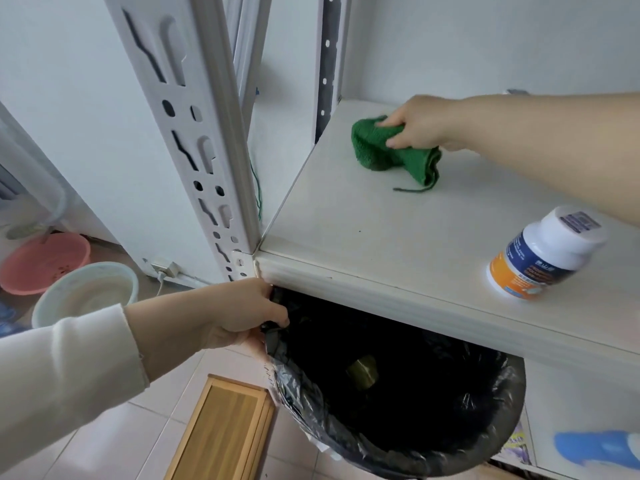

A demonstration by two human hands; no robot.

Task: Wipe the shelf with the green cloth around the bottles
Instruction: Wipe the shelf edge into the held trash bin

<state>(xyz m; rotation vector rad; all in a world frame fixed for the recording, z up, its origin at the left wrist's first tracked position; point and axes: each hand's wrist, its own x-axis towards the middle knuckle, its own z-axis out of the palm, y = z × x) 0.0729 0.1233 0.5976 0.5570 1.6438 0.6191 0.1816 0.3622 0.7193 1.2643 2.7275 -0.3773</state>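
My right hand (420,123) grips a bunched green cloth (388,150) that lies on the white shelf (346,216), near its back left corner. A loose thread trails from the cloth toward the front. One white bottle (543,254) with an orange and blue label and a white cap stands near the shelf's front right. My left hand (242,313) holds the rim of a bin lined with a black bag (391,403), just under the shelf's front edge at the left corner.
A perforated white upright (194,133) rises at the shelf's left front corner. A wooden box (225,431) lies on the tiled floor beside the bin. A pink basin (41,261) and a white bucket (86,292) sit at far left. A blue object (595,448) shows at lower right.
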